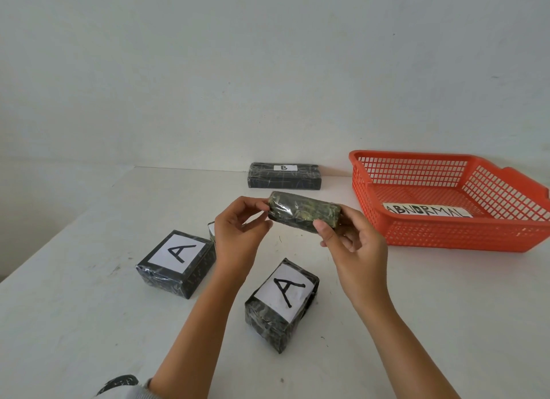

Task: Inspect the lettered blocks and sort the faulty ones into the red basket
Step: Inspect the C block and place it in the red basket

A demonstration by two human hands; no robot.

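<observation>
Dark wrapped block (303,214) spans the hands, left hand (238,240) and right hand (354,243) each pinching one end

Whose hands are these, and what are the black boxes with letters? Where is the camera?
No machine here, just a person. The one picture comes from a camera worn on their head, looking down at their own arms. The left hand and the right hand hold a dark wrapped block in the air, one at each end. On the white table lie a near A block, a second A block to its left, a B block by the wall, and a red basket labelled ABNORMAL.
</observation>
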